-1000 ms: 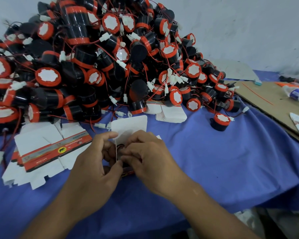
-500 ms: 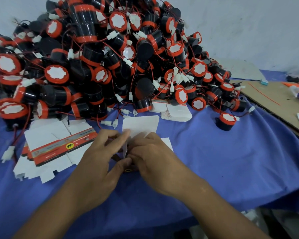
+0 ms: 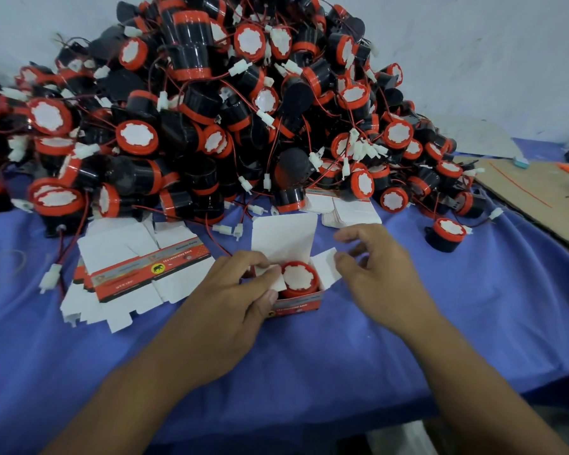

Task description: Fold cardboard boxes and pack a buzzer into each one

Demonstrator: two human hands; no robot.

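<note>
A small red cardboard box (image 3: 298, 303) stands on the blue cloth with its white top flaps up. A red-capped buzzer (image 3: 299, 278) sits upright inside it, white face showing. My left hand (image 3: 230, 300) grips the box's left side, thumb and fingers pinching the left flap. My right hand (image 3: 378, 267) hovers just right of the box, fingers loosely curled beside the right flap (image 3: 326, 266), holding nothing. The tall back flap (image 3: 283, 239) stands upright behind the buzzer.
A big heap of black and red buzzers (image 3: 211, 119) with wires fills the back. Flat unfolded boxes (image 3: 135, 270) lie left of my hands, another stack (image 3: 349, 210) behind. One loose buzzer (image 3: 445, 233) sits right. A brown cardboard sheet (image 3: 539, 195) lies far right.
Both hands were closed together over the box, tucking the buzzer in. Now my right hand has pulled away to the right, and the buzzer shows inside the open box.
</note>
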